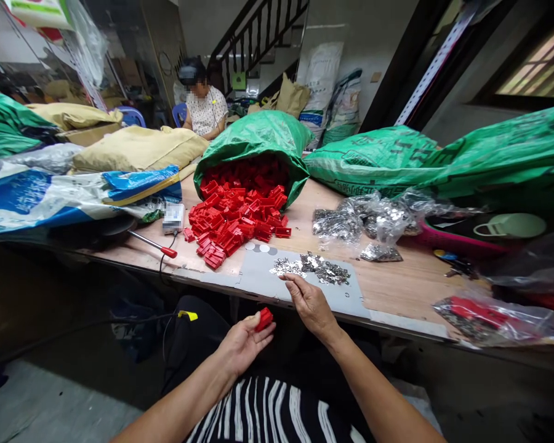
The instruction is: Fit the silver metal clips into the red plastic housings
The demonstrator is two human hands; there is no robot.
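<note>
My left hand (247, 344) is held low in front of the table edge, palm up, with a small red plastic part (264, 319) between thumb and fingers. My right hand (311, 304) hovers at the table's front edge with its fingers stretched toward the left; I see nothing in it. Just beyond its fingertips, small flat metal pieces (325, 271) lie in a loose pile on a grey mat (258, 280). Farther back, a heap of similar red plastic parts (235, 221) spills from the mouth of a green woven sack (263, 132).
Clear bags of metal pieces (337, 221) sit right of the heap, near a pink basket (457, 237). A lever with a red handle (168, 252) juts out at left. Another bag (493, 317) lies at the right edge. A person (205, 107) sits across the table.
</note>
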